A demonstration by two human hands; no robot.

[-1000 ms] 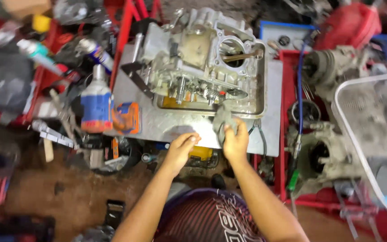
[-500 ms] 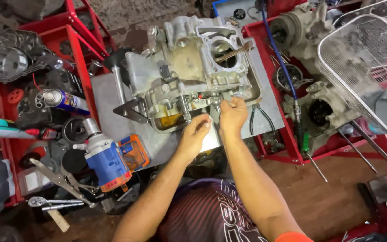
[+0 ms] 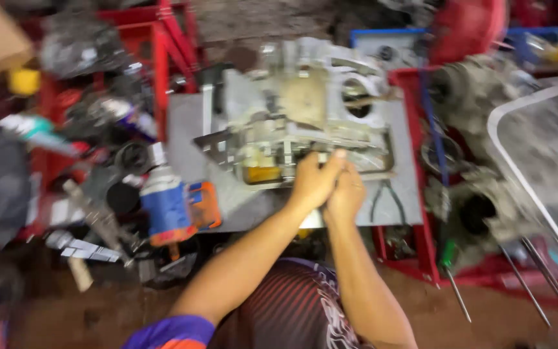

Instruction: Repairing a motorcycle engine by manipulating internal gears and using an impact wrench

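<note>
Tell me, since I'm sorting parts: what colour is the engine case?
Dull silver-grey metal engine case, seen in the head view.

Dull cast-metal engine case (image 3: 305, 110) (grey steel tray (image 3: 188, 136)).

Left hand (image 3: 314, 181) and right hand (image 3: 345, 194) now pressed together at engine case (image 3: 305, 116) front edge; previously apart.

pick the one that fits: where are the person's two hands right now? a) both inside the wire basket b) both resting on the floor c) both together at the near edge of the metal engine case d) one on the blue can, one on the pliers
c: the left hand and right hand are pressed side by side against the near edge of the engine case, away from the blue can and the pliers.
</note>
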